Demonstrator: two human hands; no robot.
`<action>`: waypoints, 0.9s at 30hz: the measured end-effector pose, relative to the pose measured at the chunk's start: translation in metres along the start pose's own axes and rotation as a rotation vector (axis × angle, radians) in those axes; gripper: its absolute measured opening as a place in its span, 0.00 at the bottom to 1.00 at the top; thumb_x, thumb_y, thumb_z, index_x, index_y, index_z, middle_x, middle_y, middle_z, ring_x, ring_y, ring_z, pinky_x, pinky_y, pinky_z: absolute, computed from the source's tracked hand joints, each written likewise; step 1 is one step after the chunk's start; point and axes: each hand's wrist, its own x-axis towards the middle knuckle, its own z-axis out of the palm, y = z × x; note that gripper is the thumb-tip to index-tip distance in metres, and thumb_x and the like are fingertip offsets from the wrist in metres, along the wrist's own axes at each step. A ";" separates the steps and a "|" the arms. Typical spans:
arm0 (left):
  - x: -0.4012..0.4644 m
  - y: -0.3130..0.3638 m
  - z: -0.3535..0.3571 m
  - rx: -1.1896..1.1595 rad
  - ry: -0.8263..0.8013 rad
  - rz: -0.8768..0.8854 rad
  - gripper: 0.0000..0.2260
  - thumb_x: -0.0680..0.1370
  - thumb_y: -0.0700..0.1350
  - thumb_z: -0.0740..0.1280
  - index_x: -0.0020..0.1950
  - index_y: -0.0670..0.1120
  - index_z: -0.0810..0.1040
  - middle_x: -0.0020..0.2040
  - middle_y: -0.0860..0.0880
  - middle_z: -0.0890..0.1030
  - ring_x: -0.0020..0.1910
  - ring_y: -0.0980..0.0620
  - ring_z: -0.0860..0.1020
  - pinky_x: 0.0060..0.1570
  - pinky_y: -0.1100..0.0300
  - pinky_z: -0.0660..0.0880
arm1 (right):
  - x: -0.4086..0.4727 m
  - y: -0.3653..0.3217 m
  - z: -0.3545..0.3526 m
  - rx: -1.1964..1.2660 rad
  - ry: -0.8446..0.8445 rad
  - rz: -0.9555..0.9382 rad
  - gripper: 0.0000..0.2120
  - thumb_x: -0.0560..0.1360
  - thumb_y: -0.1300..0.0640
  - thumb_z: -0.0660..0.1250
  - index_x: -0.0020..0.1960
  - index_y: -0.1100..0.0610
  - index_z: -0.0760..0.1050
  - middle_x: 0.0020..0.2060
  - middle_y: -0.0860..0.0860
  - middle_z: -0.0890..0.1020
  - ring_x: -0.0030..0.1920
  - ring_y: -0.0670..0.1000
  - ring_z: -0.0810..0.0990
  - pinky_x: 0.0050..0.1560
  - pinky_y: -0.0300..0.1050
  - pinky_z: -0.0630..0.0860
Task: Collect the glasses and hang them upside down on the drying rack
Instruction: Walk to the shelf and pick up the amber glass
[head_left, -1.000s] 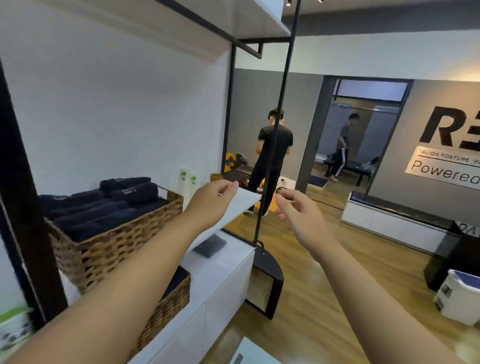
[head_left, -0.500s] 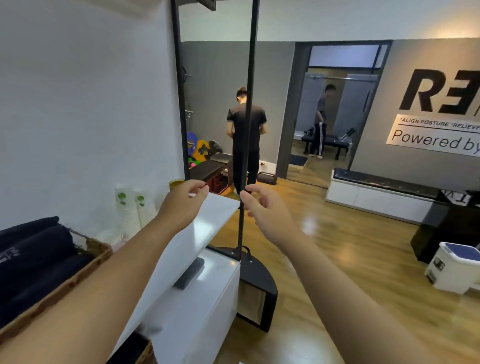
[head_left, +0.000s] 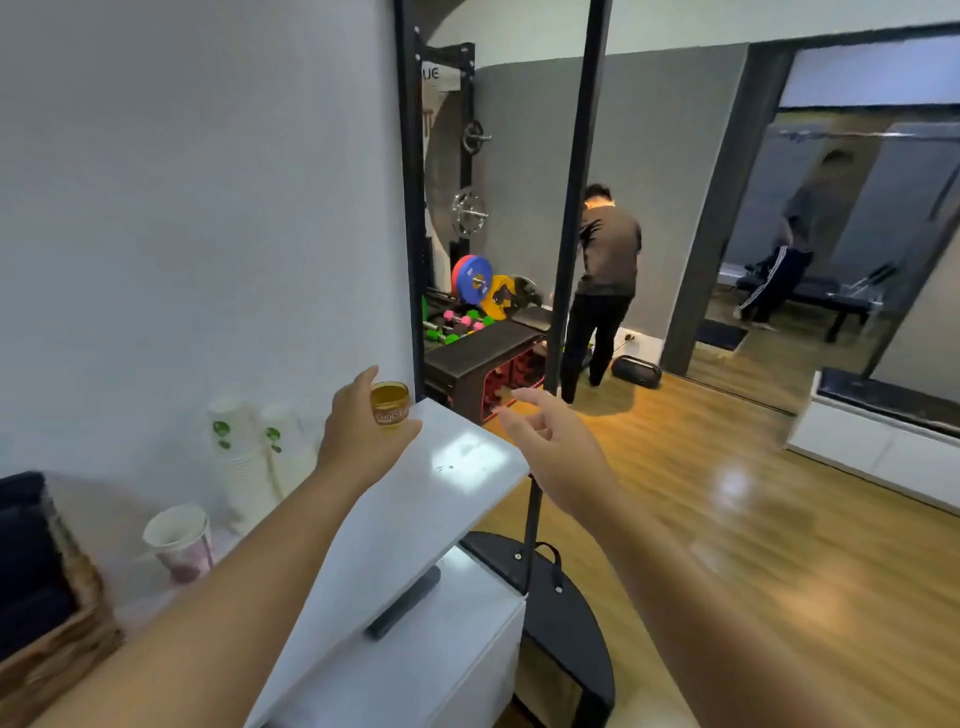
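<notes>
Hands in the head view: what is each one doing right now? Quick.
Left hand: reaching at the small amber glass on the white shelf; whether it grips it cannot be told.
Right hand: open, fingers loosely spread, holding nothing.

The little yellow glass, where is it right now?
In the head view, the yellow glass sits left of centre at the far end of the white shelf, right by the left hand and the black post.

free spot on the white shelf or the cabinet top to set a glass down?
Bare: the white shelf right of the amber glass, out to its front corner; the cabinet top right of the black remote. Crowded: by the wall, paper cup stacks, a single cup, the wicker basket.
</notes>
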 end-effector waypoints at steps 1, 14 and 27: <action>0.009 -0.003 0.008 0.024 0.005 -0.009 0.45 0.70 0.57 0.79 0.81 0.54 0.59 0.77 0.46 0.66 0.73 0.44 0.69 0.64 0.52 0.69 | 0.012 0.008 0.001 0.010 -0.025 0.005 0.28 0.80 0.35 0.65 0.77 0.44 0.70 0.57 0.46 0.82 0.56 0.45 0.81 0.47 0.39 0.76; 0.155 -0.073 0.107 0.265 0.028 -0.121 0.47 0.70 0.60 0.79 0.82 0.54 0.58 0.81 0.43 0.60 0.77 0.38 0.63 0.67 0.42 0.72 | 0.131 0.076 0.050 -0.013 -0.155 0.050 0.30 0.78 0.33 0.66 0.77 0.34 0.64 0.74 0.40 0.74 0.70 0.43 0.72 0.57 0.37 0.68; 0.217 -0.152 0.149 0.325 -0.003 -0.193 0.44 0.68 0.64 0.77 0.79 0.56 0.61 0.74 0.47 0.68 0.69 0.42 0.72 0.56 0.50 0.78 | 0.183 0.098 0.119 -0.037 -0.186 0.152 0.37 0.71 0.29 0.60 0.78 0.38 0.65 0.72 0.43 0.75 0.69 0.45 0.74 0.64 0.45 0.71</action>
